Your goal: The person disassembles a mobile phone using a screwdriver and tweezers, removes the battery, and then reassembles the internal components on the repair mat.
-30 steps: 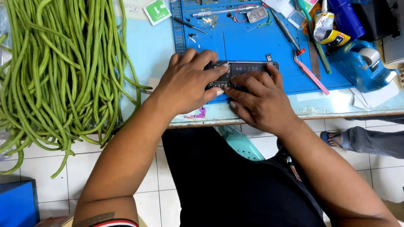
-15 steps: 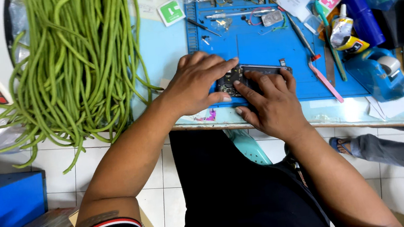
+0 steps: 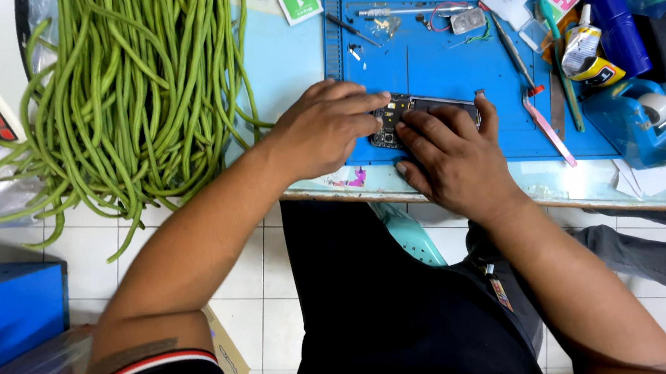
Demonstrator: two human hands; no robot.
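Phone, opened, lies on the blue mat near the desk edge. Left hand and right hand press fingertips on it, pinning rather than grasping. Best keep pressure light, fingers off the exposed board.

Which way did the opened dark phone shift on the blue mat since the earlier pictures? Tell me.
No real shift: the opened dark phone lies at the same spot near the front edge of the blue mat, under both hands; only the camera moved.
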